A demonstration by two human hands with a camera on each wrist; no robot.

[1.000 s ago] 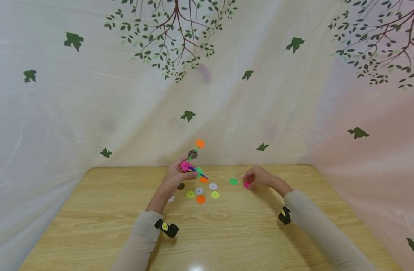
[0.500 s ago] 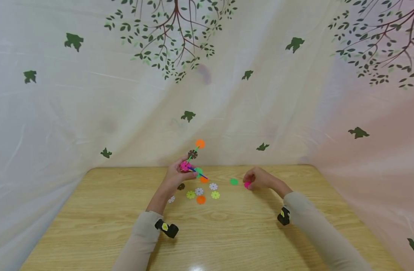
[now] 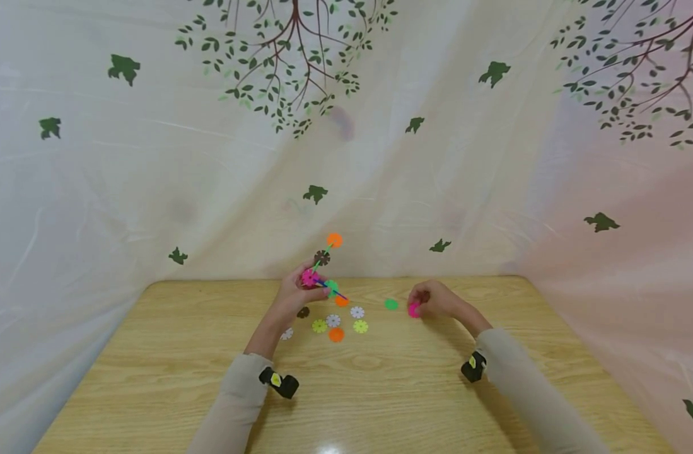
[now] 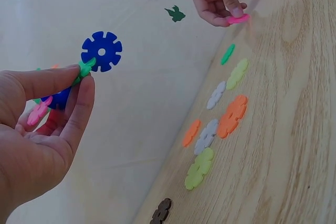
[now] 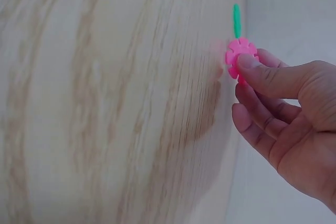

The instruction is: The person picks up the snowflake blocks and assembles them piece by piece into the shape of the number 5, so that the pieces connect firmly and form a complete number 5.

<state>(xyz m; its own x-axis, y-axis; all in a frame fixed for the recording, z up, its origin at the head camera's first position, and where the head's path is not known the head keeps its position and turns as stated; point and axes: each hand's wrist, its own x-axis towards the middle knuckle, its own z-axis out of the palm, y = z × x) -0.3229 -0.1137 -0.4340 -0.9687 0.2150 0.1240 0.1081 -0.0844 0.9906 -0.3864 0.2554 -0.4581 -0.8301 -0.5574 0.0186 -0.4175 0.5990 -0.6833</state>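
My left hand (image 3: 294, 295) holds up a chain of interlocked notched plastic discs above the table's far side. In the head view the chain runs from an orange disc (image 3: 335, 240) through a dark brown disc (image 3: 322, 257) and a pink disc (image 3: 309, 277) to a green disc. The left wrist view shows thumb and fingers pinching that green disc (image 4: 86, 67), with a blue disc (image 4: 101, 51) slotted beyond it. My right hand (image 5: 294, 103) pinches a loose pink snowflake disc (image 5: 241, 56) between thumb and fingers, just above the wood. Its fingers partly cover that disc.
Several loose discs lie between the hands on the wooden table (image 3: 380, 391): yellow (image 3: 360, 326), white (image 3: 357, 312), orange (image 3: 336, 335) and brown (image 3: 303, 312). A green disc (image 3: 391, 304) lies just left of my right hand. A printed cloth (image 3: 238, 157) hangs behind the table.
The pink disc at my right fingertips has turned slightly and shows more of its face. My right wrist has shifted a little. The left hand and its chain stay nearly still.
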